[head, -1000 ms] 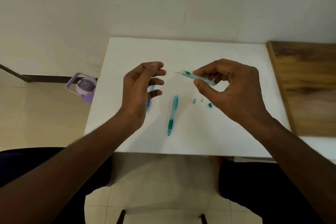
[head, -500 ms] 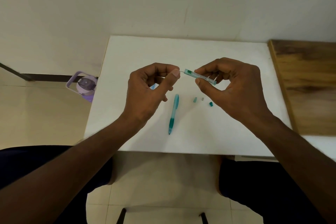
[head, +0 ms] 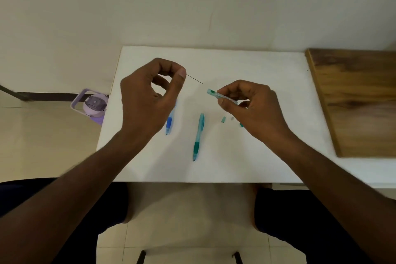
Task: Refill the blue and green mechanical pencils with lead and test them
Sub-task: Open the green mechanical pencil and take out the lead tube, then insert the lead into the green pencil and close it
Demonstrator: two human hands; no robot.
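Lead stick (head: 194, 78) being pinched by left hand (head: 150, 100), clear of lead case (head: 221, 97) gripped by right hand (head: 250, 107); green pencil (head: 198, 136) lying uncapped on tabletop (head: 267, 156), awaiting loading.

White table (head: 246, 64), set against a pale wall (head: 192, 6). Wooden board (head: 355, 100) lying on the table's right end. Lilac water bottle with carry handle (head: 92, 106), standing on the tiled floor (head: 42, 135) just left of the table.

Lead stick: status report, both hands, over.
Left hand pinches lead stick, clear of lead case. Right hand grips case. Green pencil and blue pencil lie on table.
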